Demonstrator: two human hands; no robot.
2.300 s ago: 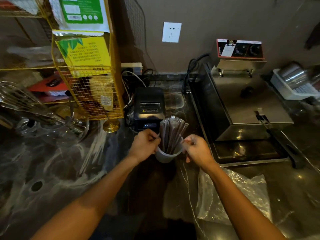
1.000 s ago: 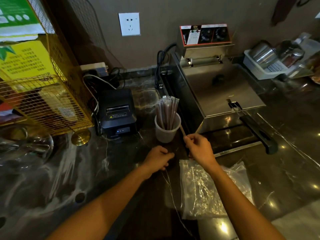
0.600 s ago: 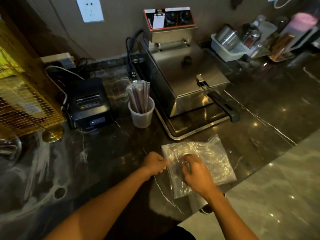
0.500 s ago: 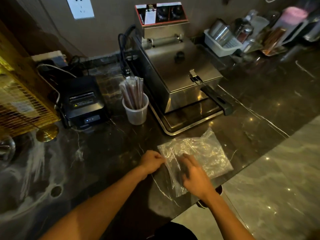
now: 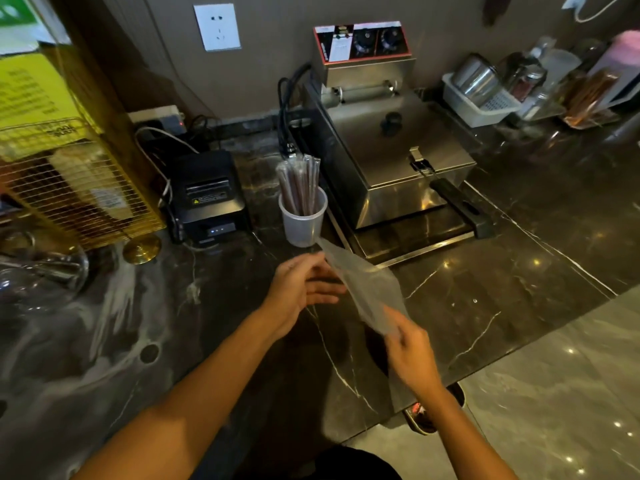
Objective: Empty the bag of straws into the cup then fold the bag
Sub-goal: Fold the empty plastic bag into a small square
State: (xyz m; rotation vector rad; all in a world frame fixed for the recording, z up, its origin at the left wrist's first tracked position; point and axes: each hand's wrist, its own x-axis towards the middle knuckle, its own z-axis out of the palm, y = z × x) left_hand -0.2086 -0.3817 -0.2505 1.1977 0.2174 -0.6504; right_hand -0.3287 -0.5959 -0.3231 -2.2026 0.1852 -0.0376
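Bag, clear and empty, held off the dark marble desk: right hand fingers pinch its near end, left hand fingers lie loosely open against its far end. Beyond the fingers, cup holds wrapped straws, between black printer bearing a yellow warning label, unreadable, and steel fryer.

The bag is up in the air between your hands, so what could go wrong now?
The bag has one corner close to the cup of straws; a swing might tip the cup. The left hand is open beside the bag, only the right hand pinches it, so the slippery plastic could slide loose and fold crooked.
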